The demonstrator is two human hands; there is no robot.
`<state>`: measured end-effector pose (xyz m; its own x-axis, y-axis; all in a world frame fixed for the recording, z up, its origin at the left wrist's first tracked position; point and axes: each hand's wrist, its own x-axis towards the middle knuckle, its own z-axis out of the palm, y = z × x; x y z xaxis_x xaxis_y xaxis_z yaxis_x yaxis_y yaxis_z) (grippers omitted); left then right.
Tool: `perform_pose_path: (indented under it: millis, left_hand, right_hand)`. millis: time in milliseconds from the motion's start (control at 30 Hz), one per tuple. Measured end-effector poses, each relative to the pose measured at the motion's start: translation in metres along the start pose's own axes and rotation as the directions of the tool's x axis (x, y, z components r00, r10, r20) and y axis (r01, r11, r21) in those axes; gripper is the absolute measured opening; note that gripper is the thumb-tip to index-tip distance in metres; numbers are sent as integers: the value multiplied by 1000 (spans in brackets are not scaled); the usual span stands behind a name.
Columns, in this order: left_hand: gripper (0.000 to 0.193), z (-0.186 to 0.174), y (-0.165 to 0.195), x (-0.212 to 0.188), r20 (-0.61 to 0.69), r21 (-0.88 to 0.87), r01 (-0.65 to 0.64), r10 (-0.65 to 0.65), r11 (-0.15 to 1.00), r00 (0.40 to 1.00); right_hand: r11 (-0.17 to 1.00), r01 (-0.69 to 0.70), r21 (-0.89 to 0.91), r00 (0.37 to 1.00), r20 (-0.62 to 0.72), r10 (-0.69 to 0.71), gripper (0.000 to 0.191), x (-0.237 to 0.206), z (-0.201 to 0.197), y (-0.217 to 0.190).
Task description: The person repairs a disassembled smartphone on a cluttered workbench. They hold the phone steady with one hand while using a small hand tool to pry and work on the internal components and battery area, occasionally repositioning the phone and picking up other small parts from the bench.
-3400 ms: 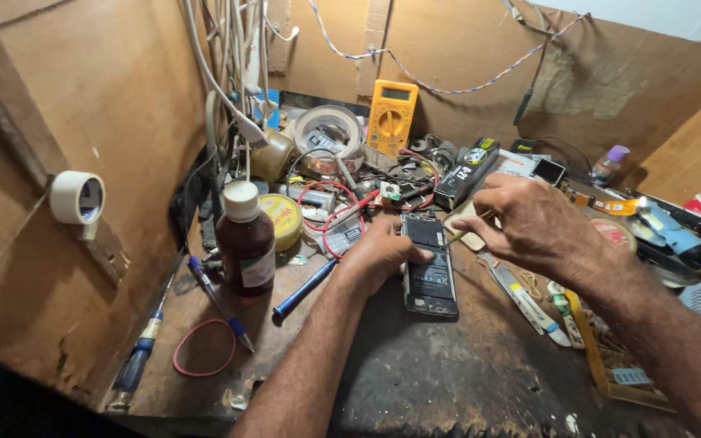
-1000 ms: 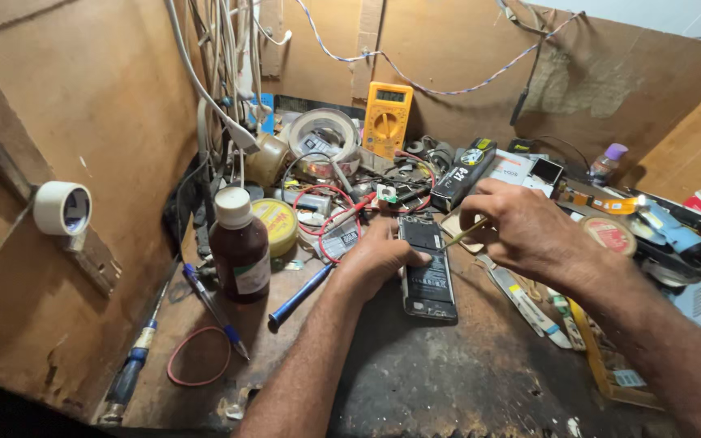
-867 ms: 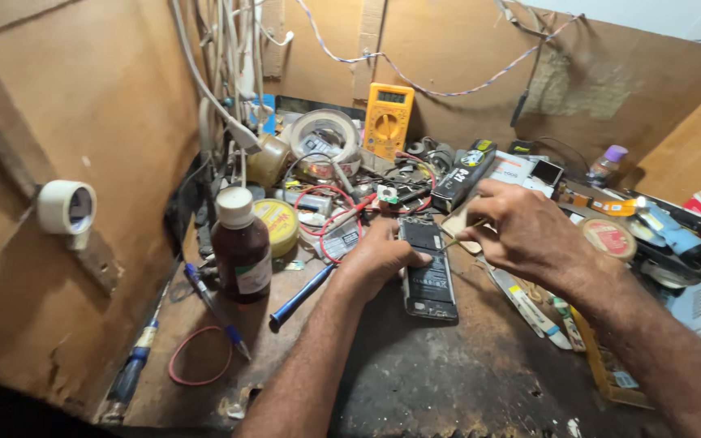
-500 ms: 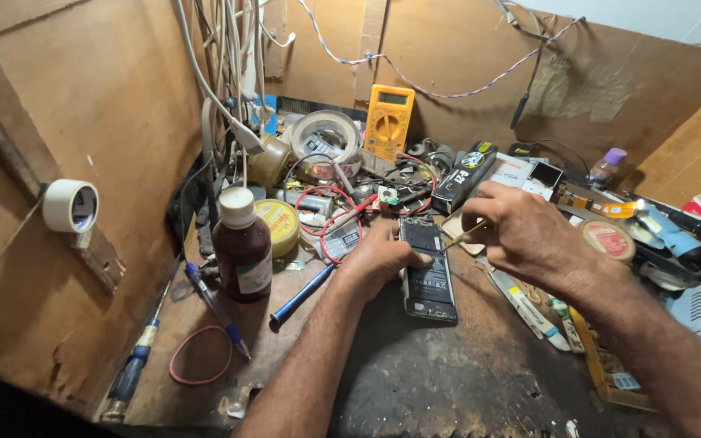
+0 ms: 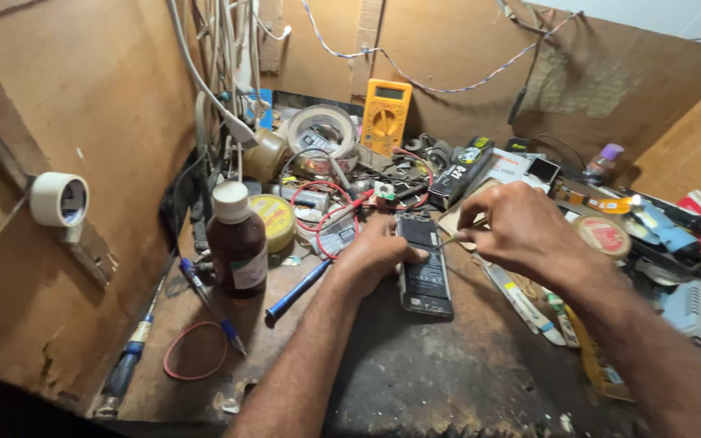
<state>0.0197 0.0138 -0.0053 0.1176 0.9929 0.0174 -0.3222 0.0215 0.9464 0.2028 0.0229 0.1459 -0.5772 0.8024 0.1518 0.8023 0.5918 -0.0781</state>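
Pinched between right hand (image 5: 521, 231) fingertips, a thin tool (image 5: 452, 239) points at the upper edge of the opened phone (image 5: 423, 264). Left hand (image 5: 375, 255) presses flat on the phone's left side, steadying it without gripping, thumb across its middle. Phone lies on the dark bench (image 5: 448, 373). Left of it stand a brown bottle (image 5: 237, 243) and yellow tin (image 5: 273, 219); behind it, a yellow multimeter (image 5: 385, 116).
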Motion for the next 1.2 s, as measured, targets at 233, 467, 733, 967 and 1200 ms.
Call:
perform_pose_path:
  millis: [233,467,733,967,1200]
  left_hand:
    - [31,-1,6,-6,-102,133,15,-2,991,995]
    - [40,-4,1,-1,-133,149,16,4,989,991]
    - [37,-3,4,-2,-74,88,37,-31,995,997]
    - [35,-1,8,-5,-49,66,39,-35,997,998]
    - [38,1,9,-5,-137,199,22,5,980,991]
  right_hand:
    - [986,-4,166,997,-71,16,22,-10,2,9]
    - [650,-215,729,931,-47,361,18,-46,-18,44]
    - [844,-53,534,910,-323,261,31,-54,33,70]
    - [866,-426,263,886,-72,458,38,-57,65,55]
    - [899,-317,303,938,-36,344,38,-55,74,60]
